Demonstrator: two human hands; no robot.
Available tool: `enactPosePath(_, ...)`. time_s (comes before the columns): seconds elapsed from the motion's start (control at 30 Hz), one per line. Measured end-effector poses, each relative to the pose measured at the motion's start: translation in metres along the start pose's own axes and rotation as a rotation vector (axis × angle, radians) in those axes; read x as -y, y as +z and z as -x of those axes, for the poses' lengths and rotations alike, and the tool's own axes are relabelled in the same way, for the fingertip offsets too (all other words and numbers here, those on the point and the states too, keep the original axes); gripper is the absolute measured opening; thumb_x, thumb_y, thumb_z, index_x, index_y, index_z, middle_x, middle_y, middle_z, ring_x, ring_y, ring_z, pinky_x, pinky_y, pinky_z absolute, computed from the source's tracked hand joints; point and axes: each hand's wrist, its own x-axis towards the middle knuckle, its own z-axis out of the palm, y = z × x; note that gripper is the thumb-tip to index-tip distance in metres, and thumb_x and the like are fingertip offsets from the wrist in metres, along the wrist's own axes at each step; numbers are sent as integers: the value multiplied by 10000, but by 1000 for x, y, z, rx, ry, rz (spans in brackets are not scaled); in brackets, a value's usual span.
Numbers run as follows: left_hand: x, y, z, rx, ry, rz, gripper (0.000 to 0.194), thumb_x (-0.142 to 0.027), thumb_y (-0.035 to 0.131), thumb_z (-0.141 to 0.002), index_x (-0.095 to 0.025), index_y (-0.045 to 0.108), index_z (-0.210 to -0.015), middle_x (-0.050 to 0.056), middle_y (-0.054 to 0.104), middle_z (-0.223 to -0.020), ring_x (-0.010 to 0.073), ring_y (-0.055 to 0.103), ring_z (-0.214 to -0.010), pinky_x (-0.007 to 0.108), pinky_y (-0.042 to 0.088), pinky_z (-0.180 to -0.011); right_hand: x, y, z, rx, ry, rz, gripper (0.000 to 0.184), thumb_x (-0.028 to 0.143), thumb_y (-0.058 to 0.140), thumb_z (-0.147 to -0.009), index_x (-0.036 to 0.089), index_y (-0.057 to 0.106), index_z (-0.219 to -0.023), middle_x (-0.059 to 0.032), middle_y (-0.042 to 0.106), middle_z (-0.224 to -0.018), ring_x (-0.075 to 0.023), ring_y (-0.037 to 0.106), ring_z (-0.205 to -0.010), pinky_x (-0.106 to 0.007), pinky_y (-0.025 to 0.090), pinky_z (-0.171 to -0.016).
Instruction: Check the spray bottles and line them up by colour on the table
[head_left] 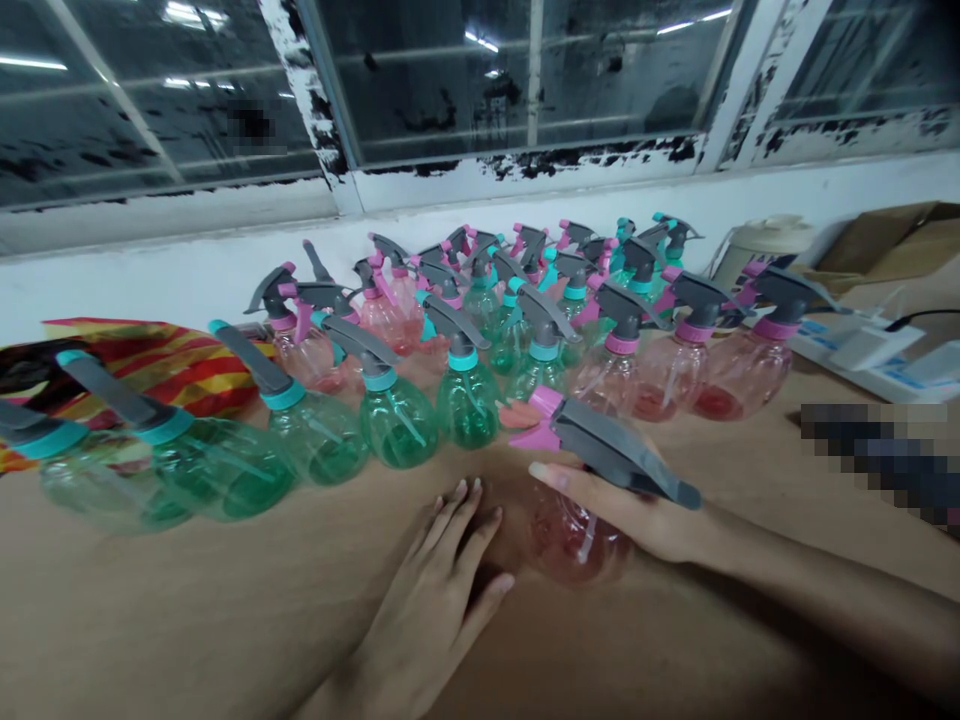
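My right hand [645, 505] is wrapped round the neck of a pink spray bottle [577, 545], just under its grey and pink trigger head. The bottle stands close to upright at the table's near middle, its clear pink body showing below my fingers. To its left, my left hand [446, 570] lies on the tabletop with fingers stretched out and holds nothing. Beyond both hands runs a row of spray bottles, among them a green spray bottle [469, 400] with a turquoise collar and a pink spray bottle [679, 370] with a pink collar.
More pink and green spray bottles crowd toward the wall. A red and yellow plastic bag [195, 370] lies behind the left ones. At right are a white power strip [877, 350], a cardboard box [892, 240] and a pale lidded container [765, 245]. Windows line the back.
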Motion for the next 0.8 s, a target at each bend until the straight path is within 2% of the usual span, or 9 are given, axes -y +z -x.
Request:
enactPosePath(0.13, 3, -1, 2, 10, -2, 49, 460, -431, 348, -1007, -203, 391, -1404, 94, 343, -1502, 258, 329, -1367, 483, 330, -1084, 0, -1, 0, 36, 44, -70, 268, 302, 618, -831, 223, 632, -1087, -1, 628, -792, -168, 607, -726, -305, 514, -671)
enactPosePath(0.23, 4, -1, 2, -2, -18, 94, 456, -433, 336, -1010, -228, 374, -1416, 89, 366, -1490, 255, 327, -1368, 497, 333, -1081, 0, -1, 0, 47, 57, -101, 267, 290, 624, -830, 241, 632, -1092, -9, 656, -831, -194, 646, -816, -315, 528, -702)
enactPosePath(0.33, 4, 0, 2, -17, -28, 130, 446, -427, 336, -1012, -256, 365, -1422, 70, 393, -1477, 247, 318, -1373, 503, 324, -1088, 0, -1, -1, 37, 34, -82, 163, 265, 621, -833, 261, 641, -996, 14, 637, -755, -188, 649, -774, -304, 527, -663)
enactPosePath(0.43, 4, 0, 2, -2, -35, 131, 447, -434, 335, -1010, -256, 372, -1419, 63, 355, -1499, 248, 298, -1382, 497, 316, -1095, 0, -1, -1, 38, 12, -84, 27, 265, 622, -839, 254, 629, -863, 22, 615, -736, -169, 639, -753, -287, 519, -662)
enactPosePath(0.5, 4, -1, 3, 14, -31, 127, 450, -442, 330, -1010, -252, 379, -1415, 61, 332, -1510, 247, 291, -1385, 490, 312, -1099, 1, -1, -2, 49, 15, -88, 36, 274, 618, -845, 241, 627, -835, 19, 624, -761, -153, 632, -720, -284, 519, -663)
enactPosePath(0.67, 5, -6, 3, 14, 5, 120, 423, -424, 308, -1021, -238, 421, -1383, 63, 366, -1494, 238, 335, -1366, 489, 313, -1097, 3, -2, -4, 85, 24, -194, 81, 278, 608, -848, 215, 649, -879, -22, 680, -893, -166, 657, -812, -307, 528, -736)
enactPosePath(0.8, 3, -11, 3, 29, 24, 153, 387, -390, 302, -1027, -249, 453, -1354, 45, 396, -1476, 221, 369, -1348, 489, 320, -1095, 5, -1, -5, 64, 64, -156, 120, 328, 604, -842, 214, 627, -813, -10, 638, -780, -151, 609, -673, -291, 499, -618)
